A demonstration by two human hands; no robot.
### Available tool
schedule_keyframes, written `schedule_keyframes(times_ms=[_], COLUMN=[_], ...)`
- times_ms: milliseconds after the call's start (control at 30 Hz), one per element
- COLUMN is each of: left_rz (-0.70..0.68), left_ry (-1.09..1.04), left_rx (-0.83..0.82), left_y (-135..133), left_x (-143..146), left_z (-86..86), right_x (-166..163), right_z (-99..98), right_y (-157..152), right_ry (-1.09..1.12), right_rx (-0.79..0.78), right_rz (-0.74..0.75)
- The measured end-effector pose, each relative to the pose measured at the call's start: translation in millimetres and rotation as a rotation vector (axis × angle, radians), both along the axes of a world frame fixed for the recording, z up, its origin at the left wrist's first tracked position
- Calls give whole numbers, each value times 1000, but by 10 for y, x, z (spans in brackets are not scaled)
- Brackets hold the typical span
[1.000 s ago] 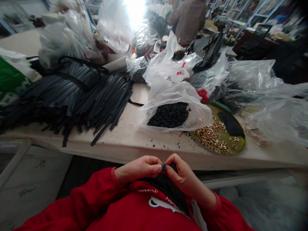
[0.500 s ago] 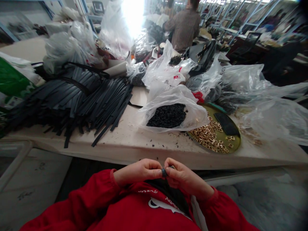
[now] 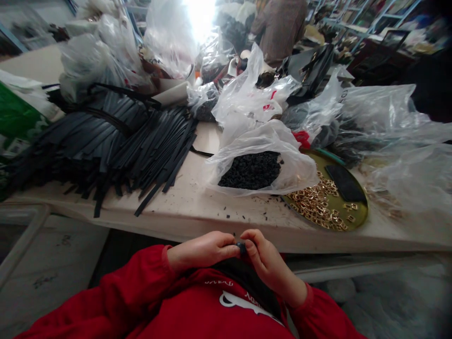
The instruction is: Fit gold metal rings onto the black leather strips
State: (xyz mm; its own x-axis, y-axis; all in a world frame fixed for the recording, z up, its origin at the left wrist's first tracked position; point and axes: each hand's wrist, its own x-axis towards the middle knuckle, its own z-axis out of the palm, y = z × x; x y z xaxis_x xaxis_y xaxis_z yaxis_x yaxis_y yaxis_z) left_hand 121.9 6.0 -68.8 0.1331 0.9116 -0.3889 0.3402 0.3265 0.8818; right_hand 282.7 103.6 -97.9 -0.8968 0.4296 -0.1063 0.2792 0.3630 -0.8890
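Observation:
Close to my body, in front of the table edge, my two hands meet over a small dark strap piece (image 3: 241,247). My left hand (image 3: 205,249) pinches its left side between thumb and fingers. The thumb and fingers of my right hand (image 3: 269,258) close on its right side and cover much of it. Beyond the hands, a clear plastic bag (image 3: 300,176) lies with its mouth open, full of small black pieces (image 3: 250,170). To its right, small gold metal buckles (image 3: 319,200) are heaped on a round golden tray (image 3: 359,217).
Black strips (image 3: 116,146) lie in a thick bundle on the left of the white table (image 3: 190,207). A dark flat object (image 3: 346,182) rests on the tray. More plastic bags (image 3: 381,113) crowd the back and right. A person (image 3: 282,30) stands beyond the table.
My right hand has turned, its fingers lifting a little on the piece; the gold glint seen there earlier is now out of sight. The camera view has tilted down slightly.

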Motion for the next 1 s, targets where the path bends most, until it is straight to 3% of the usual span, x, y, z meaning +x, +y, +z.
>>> schedule_keyframes(times_ms=[133,233,300,433,600,800,1000], left_rz=[-45,-104,-70,168,291,691,791], left_ry=[132,253,404,734,933,1156,1052], left_rx=[86,106,96,123,184,-81,-117], left_y=[134,219,258,322,318,88,94], left_x=[38,-26,-137,-422,-788,-1436,-1669], left_z=[3,33,25,-121,-311,-223,-227], right_x=[-38,-57,-59,-108,-238,-232,-204], right_z=[-60,-86,-130,-385,-789,-855,-867], right_y=[-14,34,162,611,940,896,923], right_ry=[59,76,69,-40,-40,52,115], right_rx=[48,69,137,430,836,848,773], right_rz=[1,-70,-157,-299,-293,-394,-437])
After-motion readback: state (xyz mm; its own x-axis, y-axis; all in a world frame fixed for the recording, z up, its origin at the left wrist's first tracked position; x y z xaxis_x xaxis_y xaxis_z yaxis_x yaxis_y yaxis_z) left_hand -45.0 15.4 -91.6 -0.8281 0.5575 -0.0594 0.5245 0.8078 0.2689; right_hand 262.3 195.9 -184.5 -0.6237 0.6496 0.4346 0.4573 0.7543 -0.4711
